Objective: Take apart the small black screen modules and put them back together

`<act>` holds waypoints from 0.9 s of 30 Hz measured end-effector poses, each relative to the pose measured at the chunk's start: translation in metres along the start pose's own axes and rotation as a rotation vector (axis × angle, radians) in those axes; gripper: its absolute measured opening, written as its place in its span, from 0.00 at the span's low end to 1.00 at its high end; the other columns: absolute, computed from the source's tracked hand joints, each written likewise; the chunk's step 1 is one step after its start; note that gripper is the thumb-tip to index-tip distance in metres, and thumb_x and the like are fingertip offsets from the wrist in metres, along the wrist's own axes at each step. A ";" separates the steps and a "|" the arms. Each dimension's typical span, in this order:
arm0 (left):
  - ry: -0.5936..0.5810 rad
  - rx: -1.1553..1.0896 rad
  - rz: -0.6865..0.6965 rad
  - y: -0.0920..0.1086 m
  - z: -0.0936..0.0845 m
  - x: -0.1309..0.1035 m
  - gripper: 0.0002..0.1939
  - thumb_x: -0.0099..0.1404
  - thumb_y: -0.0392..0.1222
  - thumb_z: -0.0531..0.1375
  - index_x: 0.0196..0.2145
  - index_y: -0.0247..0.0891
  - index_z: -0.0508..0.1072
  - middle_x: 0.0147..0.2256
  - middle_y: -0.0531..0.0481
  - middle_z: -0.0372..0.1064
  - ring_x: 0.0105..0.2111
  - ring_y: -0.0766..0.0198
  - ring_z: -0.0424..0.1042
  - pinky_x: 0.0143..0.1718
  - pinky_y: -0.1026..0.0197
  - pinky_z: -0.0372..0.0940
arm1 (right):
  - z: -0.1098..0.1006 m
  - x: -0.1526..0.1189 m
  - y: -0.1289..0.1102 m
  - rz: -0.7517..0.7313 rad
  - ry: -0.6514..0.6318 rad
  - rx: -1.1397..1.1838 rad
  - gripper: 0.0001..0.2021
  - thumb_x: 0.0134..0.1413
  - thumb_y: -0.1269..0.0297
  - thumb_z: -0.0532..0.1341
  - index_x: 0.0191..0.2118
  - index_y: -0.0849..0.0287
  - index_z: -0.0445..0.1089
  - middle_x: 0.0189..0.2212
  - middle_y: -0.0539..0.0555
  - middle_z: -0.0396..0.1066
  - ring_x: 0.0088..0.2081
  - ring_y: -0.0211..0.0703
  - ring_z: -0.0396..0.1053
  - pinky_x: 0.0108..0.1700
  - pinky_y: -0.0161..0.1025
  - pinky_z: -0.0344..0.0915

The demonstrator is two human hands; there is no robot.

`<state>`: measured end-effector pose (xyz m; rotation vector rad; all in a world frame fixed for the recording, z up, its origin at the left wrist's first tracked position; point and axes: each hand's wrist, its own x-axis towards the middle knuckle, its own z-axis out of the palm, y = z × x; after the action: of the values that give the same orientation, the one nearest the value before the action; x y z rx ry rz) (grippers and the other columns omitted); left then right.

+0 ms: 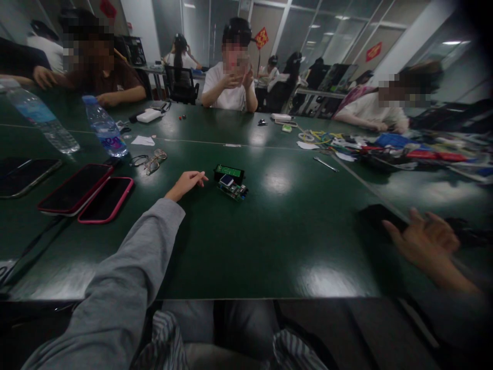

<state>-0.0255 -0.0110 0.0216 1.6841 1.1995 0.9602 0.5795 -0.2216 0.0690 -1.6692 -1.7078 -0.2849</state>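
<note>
My left hand [188, 184] rests on the dark green table, its fingers loosely extended and nothing in them. Just to the right of its fingertips, apart from them, stands a black open-topped case [239, 178] with a green circuit board [228, 169] inside. A second small circuit board [233, 190] with a little square screen leans against the front of that case. At the far right my right hand [427, 239], a bit blurred, is held with thumb and fingers apart. It is near a black object [379, 213] on the table whose kind I cannot make out.
Several phones, one in a pink case [106, 200], lie at left near two water bottles [106, 128] and eyeglasses [156, 162]. A slim metal tool [325, 164] and a heap of cables [419, 151] lie at right. People sit across the table [277, 246].
</note>
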 end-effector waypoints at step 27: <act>0.009 0.069 0.003 0.012 0.002 -0.003 0.20 0.67 0.54 0.56 0.36 0.35 0.79 0.26 0.49 0.72 0.30 0.64 0.70 0.40 0.58 0.64 | 0.198 0.041 -0.285 -0.165 -0.557 0.556 0.18 0.65 0.55 0.54 0.54 0.58 0.70 0.42 0.58 0.71 0.43 0.48 0.67 0.48 0.49 0.67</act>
<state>-0.0204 -0.0167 0.0310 1.7379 1.2492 0.9393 0.2498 -0.1079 0.0437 -1.2503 -2.0757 0.5903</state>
